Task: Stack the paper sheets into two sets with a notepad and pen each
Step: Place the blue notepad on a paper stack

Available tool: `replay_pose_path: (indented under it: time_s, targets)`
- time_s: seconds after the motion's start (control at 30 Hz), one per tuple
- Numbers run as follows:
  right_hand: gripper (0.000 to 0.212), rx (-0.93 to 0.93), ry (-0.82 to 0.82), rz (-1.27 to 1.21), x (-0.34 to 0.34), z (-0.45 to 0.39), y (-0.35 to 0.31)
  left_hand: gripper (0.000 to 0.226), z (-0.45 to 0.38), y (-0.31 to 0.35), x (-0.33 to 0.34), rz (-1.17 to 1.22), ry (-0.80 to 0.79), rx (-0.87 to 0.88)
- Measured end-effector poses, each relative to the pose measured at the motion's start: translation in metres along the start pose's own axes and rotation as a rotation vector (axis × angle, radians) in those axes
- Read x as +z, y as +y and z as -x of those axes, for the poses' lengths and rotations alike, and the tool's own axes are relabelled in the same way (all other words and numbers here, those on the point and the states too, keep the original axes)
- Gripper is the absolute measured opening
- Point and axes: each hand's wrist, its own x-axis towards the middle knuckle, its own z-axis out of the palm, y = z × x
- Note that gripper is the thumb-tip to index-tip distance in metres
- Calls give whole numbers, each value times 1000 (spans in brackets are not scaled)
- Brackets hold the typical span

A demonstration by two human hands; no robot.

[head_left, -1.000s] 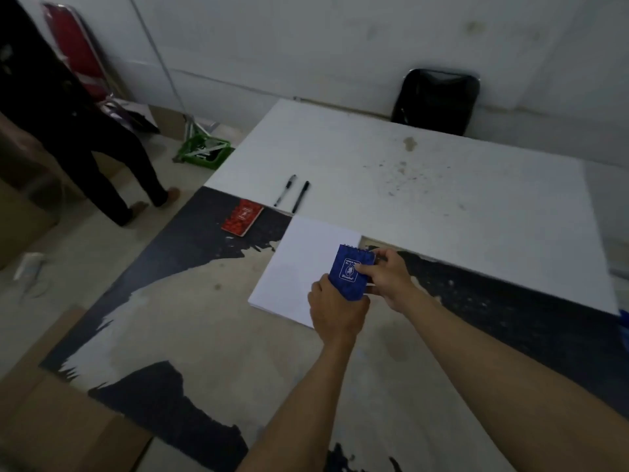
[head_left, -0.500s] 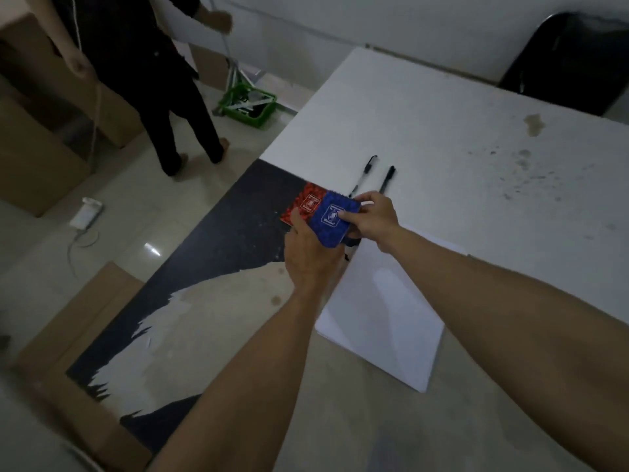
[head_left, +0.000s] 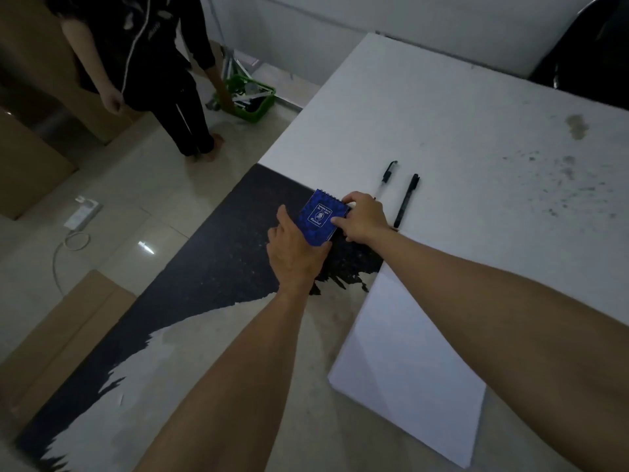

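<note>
Holding the blue notepad between them, both hands meet over the dark part of the table. The left hand curls round its near corner; the right hand pinches its right edge. Whether anything lies beneath the notepad is hidden. Two pens lie just beyond on the white board, a paper stack nearer, under the right forearm.

A blue spiral-bound notepad sits between both hands at the worktop centre. Two black pens lie just at its two o'clock. A white paper stack lies at five o'clock, nearer the viewer.
</note>
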Motion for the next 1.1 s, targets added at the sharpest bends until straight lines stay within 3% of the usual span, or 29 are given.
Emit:
replay_pose_path:
  time_s: [0.23,0.37,0.5,0.73,1.1]
  targets:
    - [47,20,-1,-10,2,2,1,106,3,6,1,-37,-16,49]
    - [66,11,-6,-2,-5,9,-1,108,3,9,-2,-97,-81,51]
    - [72,1,-7,31,-33,32,-9,110,0,17,-19,-195,-173,41]
    - [73,16,29,134,-116,102,-22,93,10,73,-68,-145,-316,175]
    - [84,50,116,106,-180,261,-7,104,136,149,-141,-86,-493,312]
